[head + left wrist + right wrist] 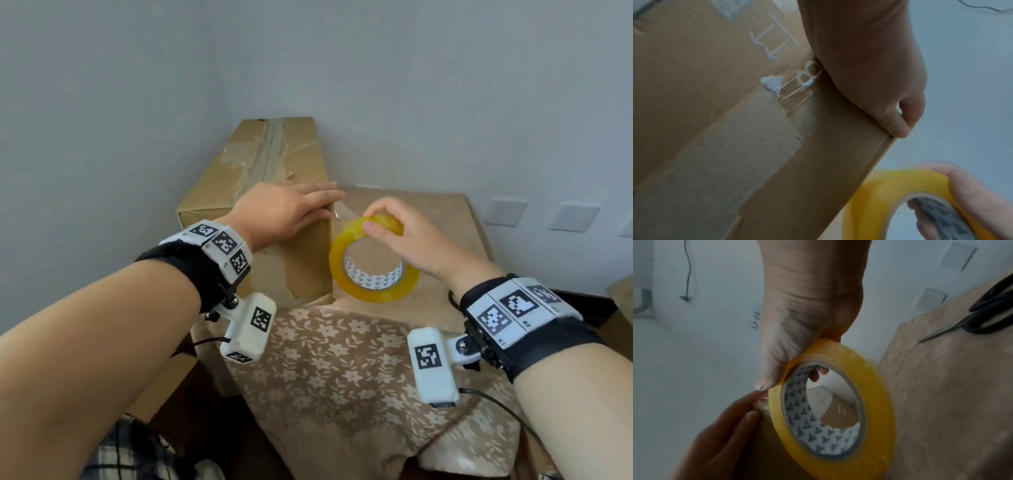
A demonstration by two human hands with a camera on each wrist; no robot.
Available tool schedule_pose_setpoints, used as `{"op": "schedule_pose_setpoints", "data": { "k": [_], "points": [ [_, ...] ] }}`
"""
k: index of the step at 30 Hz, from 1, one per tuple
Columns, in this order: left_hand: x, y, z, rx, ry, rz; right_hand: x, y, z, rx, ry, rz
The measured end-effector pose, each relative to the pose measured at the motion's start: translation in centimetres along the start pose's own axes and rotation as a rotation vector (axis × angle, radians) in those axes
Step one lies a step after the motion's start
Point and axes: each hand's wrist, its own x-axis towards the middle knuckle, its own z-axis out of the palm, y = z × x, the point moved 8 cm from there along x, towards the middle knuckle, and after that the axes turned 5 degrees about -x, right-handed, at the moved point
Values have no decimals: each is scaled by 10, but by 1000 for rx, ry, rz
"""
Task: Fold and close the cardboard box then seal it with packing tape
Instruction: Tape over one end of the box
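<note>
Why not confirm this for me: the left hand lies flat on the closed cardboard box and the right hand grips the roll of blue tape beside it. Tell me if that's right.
One thing is wrong: the roll of tape is yellow, not blue, as the head view shows. The rest stands: the left hand lies flat on the closed cardboard box, and the right hand grips the roll beside it.

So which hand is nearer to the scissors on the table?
The right. The right hand grips the tape roll beside the table where the scissors lie. The left hand rests on the cardboard box, farther away.
</note>
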Motion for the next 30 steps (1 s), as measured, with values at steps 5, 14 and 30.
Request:
{"op": "schedule_pose_setpoints", "data": {
  "k": [5, 14, 30],
  "points": [
    [0, 0, 1, -31, -79, -94, 4, -2, -2, -97, -98, 3],
    [4, 2, 0, 5, -137, -104, 4, 2, 25, -38, -272, 70],
    [15, 13, 4, 86, -397, -64, 4, 13, 43, 71, -248, 234]
  ]
}}
